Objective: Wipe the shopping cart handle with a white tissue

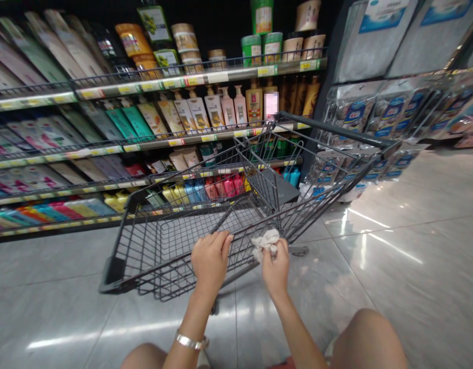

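A dark wire shopping cart stands sideways in front of me, its handle at the upper right. My left hand is closed over the top rail on the cart's near side. To its right, my right hand pinches a crumpled whitish cloth against the wire side of the cart. The cloth's lower part is hidden behind my fingers. Inside the basket, the wire floor shows, and a dark folding seat panel sits near the handle end.
Behind the cart runs a shelf unit with bottles, jars and boxes. Packaged goods hang on the right. Grey floor tiles reflect the lights. My knees are at the bottom. A cart wheel shows beyond my right hand.
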Motion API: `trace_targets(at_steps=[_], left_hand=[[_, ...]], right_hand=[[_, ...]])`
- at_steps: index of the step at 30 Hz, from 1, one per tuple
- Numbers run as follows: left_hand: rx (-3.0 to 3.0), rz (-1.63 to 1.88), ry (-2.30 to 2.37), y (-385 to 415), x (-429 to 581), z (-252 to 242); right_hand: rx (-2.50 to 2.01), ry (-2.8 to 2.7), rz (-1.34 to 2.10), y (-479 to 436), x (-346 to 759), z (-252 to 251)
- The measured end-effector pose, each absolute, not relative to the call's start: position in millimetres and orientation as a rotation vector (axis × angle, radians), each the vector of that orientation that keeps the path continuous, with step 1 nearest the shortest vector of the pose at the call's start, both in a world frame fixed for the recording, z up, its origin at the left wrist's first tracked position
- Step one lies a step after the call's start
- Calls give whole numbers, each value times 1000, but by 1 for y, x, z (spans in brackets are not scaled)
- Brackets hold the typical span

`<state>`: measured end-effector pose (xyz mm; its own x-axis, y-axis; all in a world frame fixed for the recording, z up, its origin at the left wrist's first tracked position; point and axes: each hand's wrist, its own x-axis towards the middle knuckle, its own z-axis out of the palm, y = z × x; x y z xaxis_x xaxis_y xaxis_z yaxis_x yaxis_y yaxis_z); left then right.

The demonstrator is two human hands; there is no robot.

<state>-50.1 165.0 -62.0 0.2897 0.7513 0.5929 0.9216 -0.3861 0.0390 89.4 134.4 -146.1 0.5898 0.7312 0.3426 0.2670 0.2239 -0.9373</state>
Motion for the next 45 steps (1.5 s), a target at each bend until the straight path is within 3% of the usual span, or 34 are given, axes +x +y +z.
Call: trace_targets(at_steps=[4, 7, 18, 29, 37, 45], left_hand=[[-2261, -782, -1530, 164, -50, -63], [-2259, -782, -1535, 163, -50, -63], [-2270, -755, -1538, 163, -50, -64], [-2265, -754, -1525, 163, -50, -65], [-2251, -777, -1516, 163, -50, -66], [-2260, -779, -1533, 161, -49, -65]], right_hand=[[-1213, -837, 293, 145, 103, -103], [-1221, -845, 238, 155, 101, -97], [-1347, -1022, 248, 155, 50, -139], [-1404, -850, 667, 135, 39, -217], [-1282, -416, 896, 137, 76, -176], [-1208, -512, 451, 150, 91, -127]])
